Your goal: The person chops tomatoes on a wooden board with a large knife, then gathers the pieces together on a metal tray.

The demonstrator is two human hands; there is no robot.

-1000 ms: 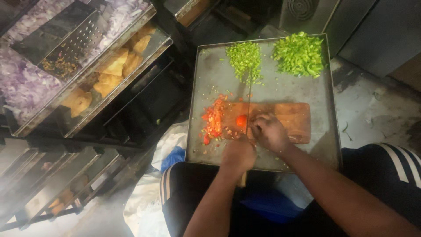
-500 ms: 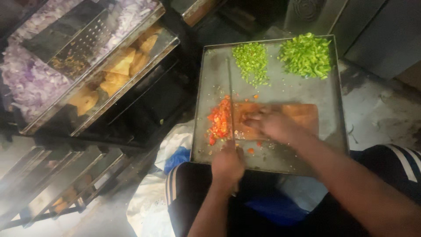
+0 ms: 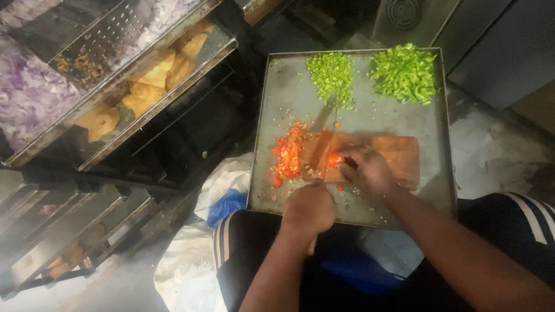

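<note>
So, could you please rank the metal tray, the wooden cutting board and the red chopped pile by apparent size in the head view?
1. Metal tray
2. Wooden cutting board
3. Red chopped pile

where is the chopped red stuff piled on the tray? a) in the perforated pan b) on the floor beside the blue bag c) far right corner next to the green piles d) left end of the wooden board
d: the chopped red tomato pile lies at the left end of the wooden cutting board, left of the knife blade, while both green piles sit at the far edge of the metal tray.
</note>
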